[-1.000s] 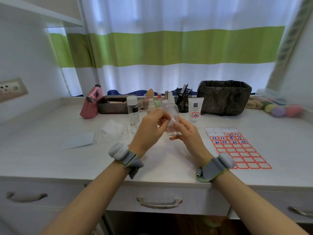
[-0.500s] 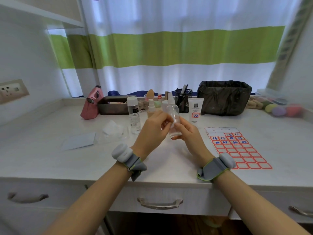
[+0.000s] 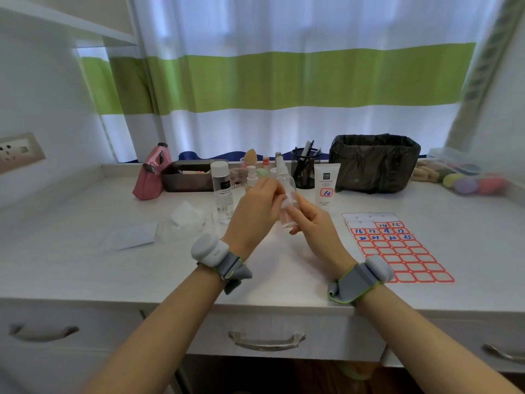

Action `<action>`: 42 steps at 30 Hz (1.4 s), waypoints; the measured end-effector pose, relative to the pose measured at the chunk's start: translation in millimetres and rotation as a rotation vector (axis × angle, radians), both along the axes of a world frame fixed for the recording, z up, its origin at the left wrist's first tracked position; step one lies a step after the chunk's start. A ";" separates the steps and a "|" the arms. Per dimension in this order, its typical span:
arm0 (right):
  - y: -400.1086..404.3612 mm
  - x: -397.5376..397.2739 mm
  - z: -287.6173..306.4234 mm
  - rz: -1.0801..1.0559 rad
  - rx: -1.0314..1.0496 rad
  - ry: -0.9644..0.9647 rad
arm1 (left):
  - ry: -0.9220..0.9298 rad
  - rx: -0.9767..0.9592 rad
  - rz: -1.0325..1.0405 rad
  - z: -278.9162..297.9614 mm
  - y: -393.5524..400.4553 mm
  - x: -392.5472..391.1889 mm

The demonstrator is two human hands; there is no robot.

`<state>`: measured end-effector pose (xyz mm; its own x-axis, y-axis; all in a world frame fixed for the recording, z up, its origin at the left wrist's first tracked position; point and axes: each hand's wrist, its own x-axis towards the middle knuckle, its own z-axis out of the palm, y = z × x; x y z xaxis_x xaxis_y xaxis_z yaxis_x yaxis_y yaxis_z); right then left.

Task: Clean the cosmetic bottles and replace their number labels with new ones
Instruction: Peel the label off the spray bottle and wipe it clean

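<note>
Both bare forearms were extended forward over the front edge of the white desk (image 3: pixel 85 268) and angled inward, so that the hands were brought together above its middle. A grey strap with a white pod was worn on each wrist. The left hand (image 3: pixel 255 214) was raised with its back turned to the camera, its fingers curled round the small clear plastic spray bottle (image 3: pixel 287 191) near the top. The right hand (image 3: pixel 315 226) was held just beside it, lower, its fingers and thumb closed on the same bottle's lower body.
</note>
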<state>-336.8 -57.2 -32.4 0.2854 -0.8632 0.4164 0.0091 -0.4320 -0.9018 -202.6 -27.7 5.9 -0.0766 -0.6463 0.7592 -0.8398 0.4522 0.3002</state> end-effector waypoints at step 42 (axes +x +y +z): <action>8.6 -1.2 5.0 0.072 -0.045 -0.005 | 0.125 0.043 -0.012 6.8 -2.3 -4.3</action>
